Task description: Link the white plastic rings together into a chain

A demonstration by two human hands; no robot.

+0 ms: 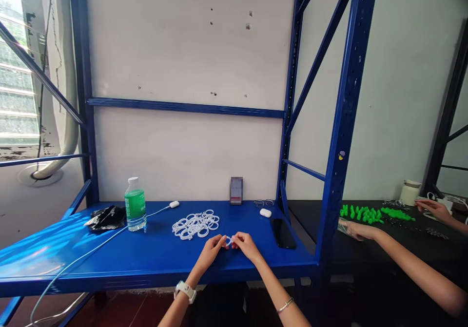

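Note:
Between my two hands is a small white ring [229, 240], held just above the front part of the blue table. My left hand [212, 249], with a white watch on its wrist, pinches the ring's left side. On its right side, the fingers of my right hand [246, 245] are closed on it too; a bangle sits on that forearm. Fingertips cover parts of the ring. Just behind my hands lies a loose pile of white rings [195, 224] on the table.
A bottle with a green label [135, 205] and a black plastic bag [107, 218] stand left, near a white cable [91, 250]. At right lie a dark phone [282, 233], a white case [265, 213] and glasses [263, 202]. Beyond the blue post [341, 122], another person's arms reach over green pieces [361, 214].

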